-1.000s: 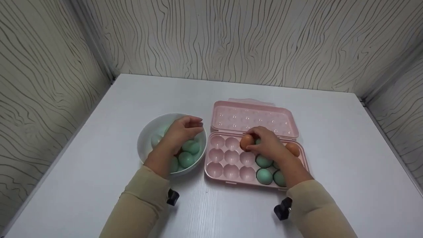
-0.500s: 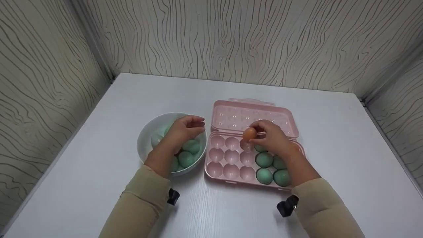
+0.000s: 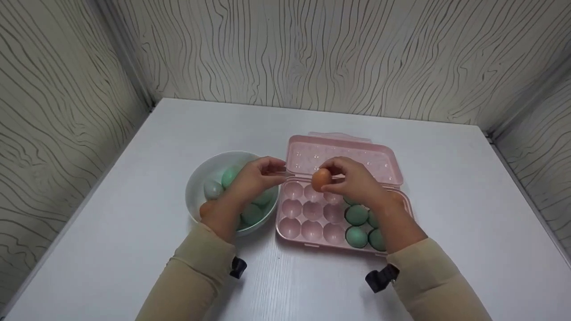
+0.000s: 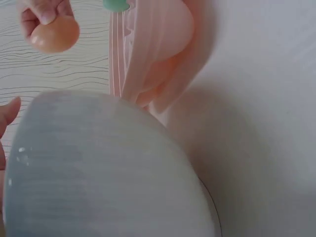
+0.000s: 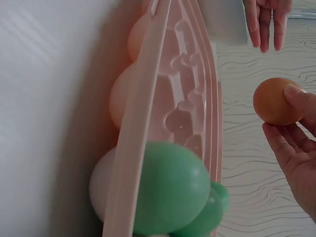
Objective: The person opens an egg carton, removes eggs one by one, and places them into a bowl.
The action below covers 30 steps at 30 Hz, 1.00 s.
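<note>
A brown egg (image 3: 320, 179) is pinched between the thumb and fingers of my right hand (image 3: 357, 182), held up above the back row of the pink egg box (image 3: 299, 239). The right wrist view shows the egg (image 5: 276, 101) clear of the box. My left hand (image 3: 250, 183) hovers over the right side of the white bowl (image 3: 192, 189), its fingers extended toward the box and holding nothing. Green eggs (image 3: 231, 175), a pale egg (image 3: 213, 190) and a brown egg lie in the bowl, partly hidden by my left arm.
The box lid (image 3: 343, 156) lies folded back behind the tray. Several green eggs (image 3: 357, 215) fill cups on the tray's right, partly covered by my right arm. Cups on its left hold no eggs. The white table (image 3: 276, 285) meets patterned walls at the back and sides.
My right hand has lifted the brown egg out of a back-row cup and carried it left. My left hand has shifted slightly right, toward the box.
</note>
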{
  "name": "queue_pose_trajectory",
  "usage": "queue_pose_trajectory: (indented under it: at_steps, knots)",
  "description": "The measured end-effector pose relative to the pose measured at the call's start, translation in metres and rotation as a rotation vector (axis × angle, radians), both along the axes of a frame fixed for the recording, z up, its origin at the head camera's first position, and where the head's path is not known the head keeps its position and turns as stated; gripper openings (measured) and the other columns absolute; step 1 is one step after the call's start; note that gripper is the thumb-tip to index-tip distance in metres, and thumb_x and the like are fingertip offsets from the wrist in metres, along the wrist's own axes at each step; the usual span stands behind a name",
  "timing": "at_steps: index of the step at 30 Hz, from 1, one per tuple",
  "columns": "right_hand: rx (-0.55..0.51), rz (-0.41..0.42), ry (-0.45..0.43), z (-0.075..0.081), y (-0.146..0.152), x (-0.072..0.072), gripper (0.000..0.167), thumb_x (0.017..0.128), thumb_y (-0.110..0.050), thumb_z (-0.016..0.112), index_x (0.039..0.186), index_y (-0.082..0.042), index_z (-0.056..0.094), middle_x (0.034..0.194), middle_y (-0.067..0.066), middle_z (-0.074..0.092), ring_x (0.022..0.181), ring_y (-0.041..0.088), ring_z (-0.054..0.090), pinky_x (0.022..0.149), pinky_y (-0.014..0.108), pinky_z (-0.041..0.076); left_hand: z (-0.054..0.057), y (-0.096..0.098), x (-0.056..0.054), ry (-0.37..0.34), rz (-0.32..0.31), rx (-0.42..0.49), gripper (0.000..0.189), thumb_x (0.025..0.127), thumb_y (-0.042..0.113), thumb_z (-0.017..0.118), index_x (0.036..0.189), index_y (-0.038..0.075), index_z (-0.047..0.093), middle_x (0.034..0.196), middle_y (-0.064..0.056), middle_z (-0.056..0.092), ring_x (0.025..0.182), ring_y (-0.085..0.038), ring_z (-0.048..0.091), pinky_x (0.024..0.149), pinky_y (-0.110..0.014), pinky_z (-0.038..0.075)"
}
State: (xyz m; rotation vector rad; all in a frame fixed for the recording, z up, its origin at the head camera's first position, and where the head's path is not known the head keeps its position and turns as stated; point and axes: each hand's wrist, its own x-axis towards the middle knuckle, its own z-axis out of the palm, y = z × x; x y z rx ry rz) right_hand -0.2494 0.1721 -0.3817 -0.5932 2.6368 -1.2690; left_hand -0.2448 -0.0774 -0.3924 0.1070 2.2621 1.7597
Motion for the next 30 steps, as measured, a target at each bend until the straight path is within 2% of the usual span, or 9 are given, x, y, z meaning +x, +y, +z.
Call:
queue_pose_trajectory:
  at_steps: [4,6,9,13,16,21,30]
  knots:
    - [-0.022,0.022,-0.010,0.006,-0.014,0.004,0.038,0.073,-0.015,0.077,0.108,-0.014,0.059,0.108,0.001,0.057,0.103,0.018,0.055,0.089,0.034,0.048,0.001,0.005,0.002,-0.006,-0.041,-0.004,0.037,0.079,0.018,0.072,0.113,0.020,0.060,0.115,-0.004,0.061,0.103,-0.012,0.058,0.091,-0.031,0.046]
    - [-0.033,0.027,-0.011,0.014,-0.022,0.009,0.038,0.074,-0.015,0.076,0.108,-0.011,0.060,0.108,0.004,0.058,0.103,0.020,0.055,0.090,0.036,0.047,0.005,0.006,0.006,-0.001,-0.074,-0.004,0.038,0.079,0.018,0.072,0.115,0.019,0.059,0.115,-0.004,0.061,0.105,-0.014,0.057,0.092,-0.032,0.046]
    - [-0.044,0.024,-0.010,0.018,-0.029,0.012,0.039,0.073,-0.018,0.077,0.107,-0.012,0.061,0.107,0.003,0.059,0.102,0.020,0.055,0.090,0.037,0.047,0.007,0.008,0.009,0.003,-0.112,-0.004,0.040,0.079,0.023,0.072,0.116,0.021,0.058,0.114,0.002,0.061,0.105,-0.012,0.057,0.091,-0.031,0.046]
    - [-0.048,0.000,-0.016,0.017,-0.035,0.010,0.039,0.070,-0.027,0.079,0.104,-0.018,0.061,0.104,-0.003,0.060,0.101,0.017,0.056,0.087,0.035,0.048,0.005,0.012,0.008,0.007,-0.147,0.005,0.042,0.076,0.026,0.074,0.115,0.025,0.058,0.111,0.008,0.060,0.104,-0.010,0.056,0.089,-0.028,0.047]
    - [-0.048,-0.015,-0.022,0.019,-0.039,0.011,0.039,0.070,-0.029,0.079,0.104,-0.019,0.062,0.103,-0.003,0.060,0.101,0.016,0.056,0.087,0.035,0.048,0.006,0.013,0.009,0.021,-0.164,0.022,0.044,0.075,0.026,0.076,0.114,0.026,0.058,0.111,0.007,0.059,0.103,-0.012,0.056,0.087,-0.027,0.048]
    - [-0.062,-0.009,-0.016,0.021,-0.044,0.012,0.038,0.073,-0.026,0.077,0.106,-0.016,0.062,0.104,-0.002,0.061,0.101,0.017,0.056,0.089,0.037,0.047,0.008,0.015,0.010,0.034,-0.158,0.028,0.047,0.073,0.024,0.077,0.115,0.025,0.057,0.112,0.004,0.057,0.103,-0.017,0.054,0.087,-0.028,0.048]
    - [-0.107,0.010,-0.040,0.023,-0.048,0.015,0.027,0.085,-0.022,0.065,0.112,-0.020,0.062,0.108,-0.005,0.062,0.104,0.012,0.056,0.093,0.034,0.045,0.011,0.011,0.011,0.020,-0.114,-0.032,0.047,0.072,0.031,0.077,0.114,0.028,0.057,0.108,0.004,0.057,0.099,-0.018,0.053,0.084,-0.027,0.049]
